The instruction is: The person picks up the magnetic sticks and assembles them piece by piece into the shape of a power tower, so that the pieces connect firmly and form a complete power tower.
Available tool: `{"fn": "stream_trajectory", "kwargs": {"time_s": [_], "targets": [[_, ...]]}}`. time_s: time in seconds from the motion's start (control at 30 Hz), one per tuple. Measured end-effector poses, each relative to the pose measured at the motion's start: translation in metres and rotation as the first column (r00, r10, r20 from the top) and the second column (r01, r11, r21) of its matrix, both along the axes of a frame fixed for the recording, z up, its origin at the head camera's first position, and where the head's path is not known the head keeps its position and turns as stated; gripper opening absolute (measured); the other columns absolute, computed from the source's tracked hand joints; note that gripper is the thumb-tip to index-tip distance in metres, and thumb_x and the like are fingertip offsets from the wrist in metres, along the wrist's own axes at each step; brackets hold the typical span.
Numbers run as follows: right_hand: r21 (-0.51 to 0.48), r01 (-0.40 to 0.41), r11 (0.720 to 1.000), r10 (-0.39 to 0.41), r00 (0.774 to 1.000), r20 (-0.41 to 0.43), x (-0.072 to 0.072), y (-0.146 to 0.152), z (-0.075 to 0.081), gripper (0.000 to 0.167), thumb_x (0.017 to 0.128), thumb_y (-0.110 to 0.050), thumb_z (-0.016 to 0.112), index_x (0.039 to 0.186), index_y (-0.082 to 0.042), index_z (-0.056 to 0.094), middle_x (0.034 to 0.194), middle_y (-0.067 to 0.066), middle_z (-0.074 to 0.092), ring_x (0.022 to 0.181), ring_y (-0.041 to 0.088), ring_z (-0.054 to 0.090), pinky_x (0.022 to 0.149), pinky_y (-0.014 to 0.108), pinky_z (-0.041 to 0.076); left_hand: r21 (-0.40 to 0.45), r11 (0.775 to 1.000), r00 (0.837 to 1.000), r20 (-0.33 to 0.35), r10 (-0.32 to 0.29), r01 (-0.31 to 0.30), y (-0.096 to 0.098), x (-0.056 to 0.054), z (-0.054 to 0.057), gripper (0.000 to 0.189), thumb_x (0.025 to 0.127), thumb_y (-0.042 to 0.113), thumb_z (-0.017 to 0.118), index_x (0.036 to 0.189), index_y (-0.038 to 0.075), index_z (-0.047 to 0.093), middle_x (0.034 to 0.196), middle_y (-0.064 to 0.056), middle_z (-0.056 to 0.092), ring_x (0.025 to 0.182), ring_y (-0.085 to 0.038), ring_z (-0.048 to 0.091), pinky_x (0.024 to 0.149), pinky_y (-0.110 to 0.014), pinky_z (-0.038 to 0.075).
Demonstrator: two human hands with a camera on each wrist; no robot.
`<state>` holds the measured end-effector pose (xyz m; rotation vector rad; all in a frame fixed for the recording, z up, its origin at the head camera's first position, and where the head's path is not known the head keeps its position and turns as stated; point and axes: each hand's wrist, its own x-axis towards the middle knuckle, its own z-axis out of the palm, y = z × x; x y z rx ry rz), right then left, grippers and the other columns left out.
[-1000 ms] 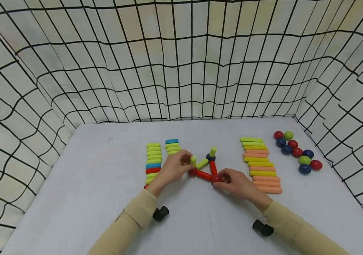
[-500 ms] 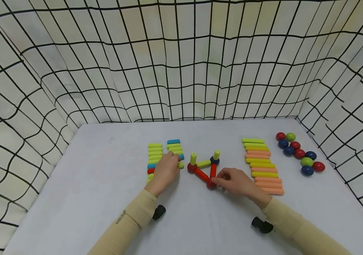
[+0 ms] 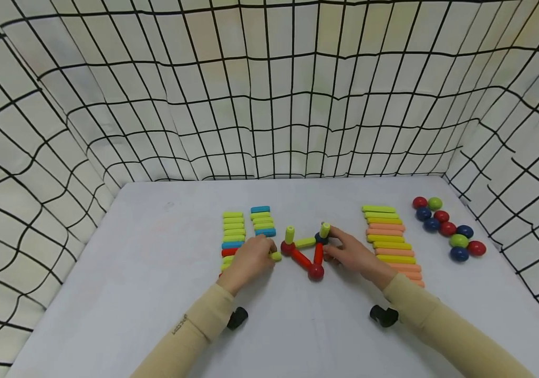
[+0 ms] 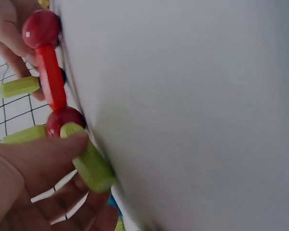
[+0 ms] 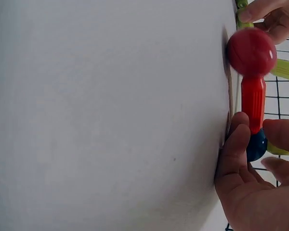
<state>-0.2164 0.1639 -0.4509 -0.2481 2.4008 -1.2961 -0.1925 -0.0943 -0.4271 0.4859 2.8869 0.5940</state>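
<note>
A triangle of sticks and balls lies on the table: a red ball (image 3: 315,272) in front, another red ball (image 3: 288,248) at left, a dark blue ball (image 3: 320,240) at the right rear. Two red sticks (image 3: 301,259) and a lime stick (image 3: 304,242) join them. Short lime sticks (image 3: 290,234) stand upright on the left and rear balls. My left hand (image 3: 251,261) pinches a loose lime stick (image 4: 92,168) between thumb and fingers, close by the left red ball. My right hand (image 3: 356,258) holds the dark blue ball (image 5: 256,146) between thumb and fingers.
Short lime, blue and red sticks (image 3: 234,226) lie in two columns at left, partly behind the left hand. Longer yellow, lime and orange sticks (image 3: 387,238) are lined up at right. Several loose balls (image 3: 447,229) sit farther right. A black net (image 3: 293,126) surrounds the table's far side.
My left hand left the triangle's left corner, reached the short sticks, and came back slightly with a lime one. My right hand shifted from the front red ball back to the dark blue ball.
</note>
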Motion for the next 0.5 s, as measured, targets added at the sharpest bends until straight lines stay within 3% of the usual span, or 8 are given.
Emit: {"fn": "stream_trajectory", "kwargs": {"time_s": [0.1, 0.17, 0.23, 0.5], "targets": [[0.000, -0.019, 1.000, 0.019, 0.999, -0.027, 0.002, 0.003, 0.000, 0.048, 0.098, -0.017, 0.060, 0.144, -0.012, 0.047, 0.124, 0.013, 0.057, 0.086, 0.021, 0.059, 0.074, 0.030, 0.052, 0.124, 0.986, 0.990, 0.075, -0.117, 0.107, 0.005, 0.005, 0.002, 0.014, 0.086, 0.009, 0.075, 0.099, 0.005, 0.072, 0.089, -0.002, 0.065, 0.082, -0.017, 0.057, 0.076, -0.030, 0.053], [0.011, -0.038, 0.999, 0.039, 0.998, -0.047, 0.005, 0.004, 0.000, 0.039, 0.097, -0.018, 0.062, 0.135, -0.012, 0.056, 0.117, 0.011, 0.059, 0.085, 0.021, 0.057, 0.071, 0.030, 0.052, 0.203, 0.964, 0.977, 0.086, -0.194, 0.173, 0.007, 0.011, 0.004, 0.014, 0.086, 0.010, 0.075, 0.099, 0.007, 0.070, 0.087, 0.001, 0.064, 0.081, -0.015, 0.056, 0.073, -0.027, 0.051], [0.016, -0.050, 0.999, 0.051, 0.997, -0.054, 0.008, 0.004, 0.001, 0.031, 0.096, -0.018, 0.063, 0.126, -0.011, 0.060, 0.113, 0.010, 0.060, 0.083, 0.021, 0.057, 0.070, 0.030, 0.052, 0.272, 0.941, 0.969, 0.084, -0.234, 0.204, 0.010, 0.015, 0.007, 0.014, 0.087, 0.011, 0.074, 0.099, 0.009, 0.069, 0.086, 0.003, 0.064, 0.080, -0.014, 0.057, 0.069, -0.025, 0.050], [0.038, -0.002, 0.999, 0.004, 0.999, -0.047, 0.009, 0.002, -0.001, 0.028, 0.096, -0.019, 0.063, 0.121, -0.008, 0.057, 0.111, 0.010, 0.060, 0.079, 0.019, 0.059, 0.069, 0.030, 0.052, 0.446, 0.879, 0.976, 0.050, -0.210, 0.166, 0.017, 0.015, 0.010, 0.021, 0.088, 0.014, 0.073, 0.107, 0.009, 0.066, 0.095, 0.003, 0.066, 0.089, -0.013, 0.062, 0.080, -0.025, 0.053]]}}
